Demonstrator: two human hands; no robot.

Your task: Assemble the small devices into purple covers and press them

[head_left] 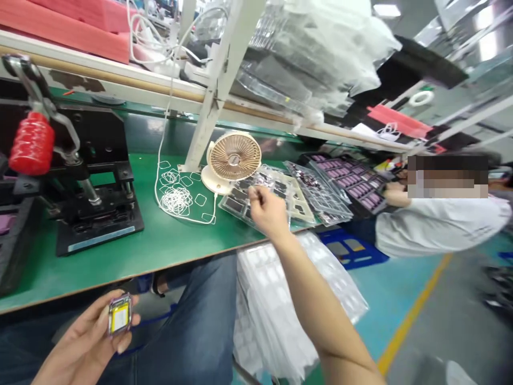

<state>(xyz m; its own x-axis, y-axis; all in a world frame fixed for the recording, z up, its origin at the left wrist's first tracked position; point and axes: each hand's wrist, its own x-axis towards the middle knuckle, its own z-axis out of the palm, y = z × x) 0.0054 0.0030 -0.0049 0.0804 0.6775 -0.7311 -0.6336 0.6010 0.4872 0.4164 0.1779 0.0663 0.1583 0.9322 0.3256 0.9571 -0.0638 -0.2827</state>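
In my left hand [94,337], low at the left over my lap, is a small watch-like electronic housing [119,315]. It has a purplish rim, and a yellow-edged block with a pale label shows inside it. My right hand [269,209] reaches out over a clear plastic tray [236,206] with dark flat pieces in its pockets. The fingers of that hand are curled into a pinch, and anything between them is hidden. Just behind my right hand stands a small cream fan [234,156]. A pile of thin white ring gaskets [176,199] lies left of the fan.
A black press [96,208] with a red handle [32,143] stands at left on the green bench [168,246]. More part trays [316,187] line the right side. A white post [218,91] rises behind the fan. Stacked plastic trays [272,315] stand beside my leg; a co-worker [436,224] sits at right.
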